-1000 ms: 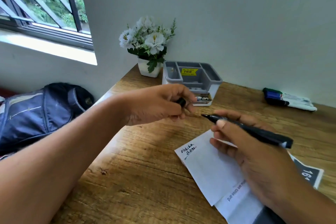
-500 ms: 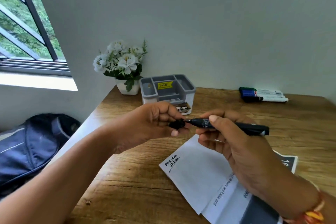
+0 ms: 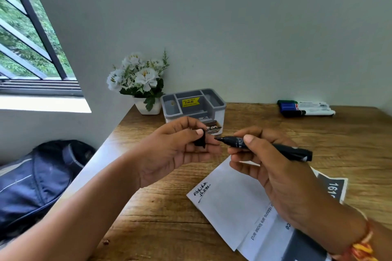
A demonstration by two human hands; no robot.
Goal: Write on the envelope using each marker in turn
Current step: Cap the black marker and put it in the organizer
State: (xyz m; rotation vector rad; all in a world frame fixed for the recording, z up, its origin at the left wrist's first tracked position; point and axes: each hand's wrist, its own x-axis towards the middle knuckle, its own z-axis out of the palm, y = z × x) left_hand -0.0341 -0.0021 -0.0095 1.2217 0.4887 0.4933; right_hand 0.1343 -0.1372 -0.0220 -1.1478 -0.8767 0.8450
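A white envelope (image 3: 229,203) lies on the wooden desk (image 3: 350,146), with black handwriting near its left corner. Above it my right hand (image 3: 273,167) holds a black marker (image 3: 284,148), its bare tip pointing left. My left hand (image 3: 176,150) pinches the marker's black cap (image 3: 200,141) between thumb and fingers. The cap sits a short gap away from the tip. Three more markers (image 3: 305,108), with green, blue and black caps, lie together at the back right of the desk.
A grey desk organiser (image 3: 214,99) with a yellow price sticker stands at the back, next to a white pot of white flowers (image 3: 140,82). A dark backpack (image 3: 38,178) rests left of the desk, below a window. A printed sheet (image 3: 333,188) lies under the envelope.
The cap and the marker tip met half a second ago; now they are slightly apart. The view has tilted up and both hands have risen in the frame.
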